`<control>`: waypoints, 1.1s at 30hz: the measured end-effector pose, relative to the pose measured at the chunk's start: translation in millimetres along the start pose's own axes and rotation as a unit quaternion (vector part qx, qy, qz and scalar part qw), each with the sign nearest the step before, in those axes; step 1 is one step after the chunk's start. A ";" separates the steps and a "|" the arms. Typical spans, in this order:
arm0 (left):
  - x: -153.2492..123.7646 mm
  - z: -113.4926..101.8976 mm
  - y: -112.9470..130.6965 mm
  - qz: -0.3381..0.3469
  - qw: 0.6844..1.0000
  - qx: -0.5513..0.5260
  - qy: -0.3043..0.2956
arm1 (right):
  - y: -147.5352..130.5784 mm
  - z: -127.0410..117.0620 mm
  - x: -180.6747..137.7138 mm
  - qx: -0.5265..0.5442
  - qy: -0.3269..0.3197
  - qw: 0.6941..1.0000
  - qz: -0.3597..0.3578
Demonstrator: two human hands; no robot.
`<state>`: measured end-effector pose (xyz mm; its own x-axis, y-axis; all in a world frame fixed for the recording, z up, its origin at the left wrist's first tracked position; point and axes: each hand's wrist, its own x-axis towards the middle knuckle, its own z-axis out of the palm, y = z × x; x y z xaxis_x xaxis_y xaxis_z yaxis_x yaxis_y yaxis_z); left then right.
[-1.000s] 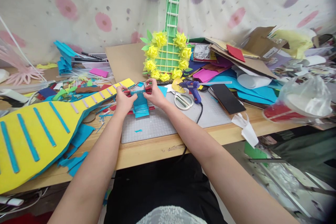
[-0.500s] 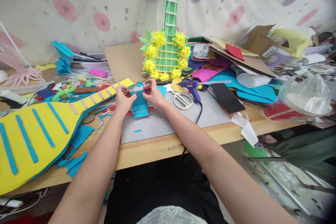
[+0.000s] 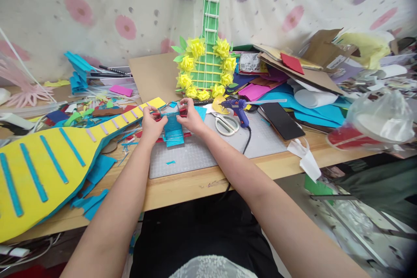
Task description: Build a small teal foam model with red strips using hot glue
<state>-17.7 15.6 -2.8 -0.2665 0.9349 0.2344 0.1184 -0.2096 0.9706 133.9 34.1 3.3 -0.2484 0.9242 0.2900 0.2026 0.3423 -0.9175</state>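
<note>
A small blue craft piece, folded like a seat with thin pale threads across it, is between my hands above the grey cutting mat. My left hand grips its left side, thumb in front and fingers curled behind. On the right side, my right hand pinches it with thumb and fingers. Red parts show behind the piece near both hands; what they are I cannot make out. A yellow paper guitar shape with blue strips lies to the left.
A green guitar model with yellow flowers leans at the back. Scissors, a purple glue gun and a phone lie to the right. A bagged red cup stands farther right. Blue scraps lie left of the mat.
Both thumbs have shifted slightly on the blue piece, the left one drawing a little back to the left. The hands stay in nearly the same place.
</note>
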 end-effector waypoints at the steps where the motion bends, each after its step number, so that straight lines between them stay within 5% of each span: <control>1: -0.3 0.1 1.0 -0.002 1.000 -0.003 -0.002 | -0.3 -0.1 -0.1 -0.001 0.001 1.000 0.001; 33: 6.1 -0.9 -5.1 -0.025 0.999 -0.028 -0.003 | -0.7 -1.4 -0.3 -0.001 0.002 1.000 -0.004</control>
<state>-20.8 22.1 -6.3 -0.2653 0.9460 0.1861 0.0524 -0.1786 0.9825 135.2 33.8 4.2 -0.2452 0.9226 0.2979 0.2037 0.3495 -0.9145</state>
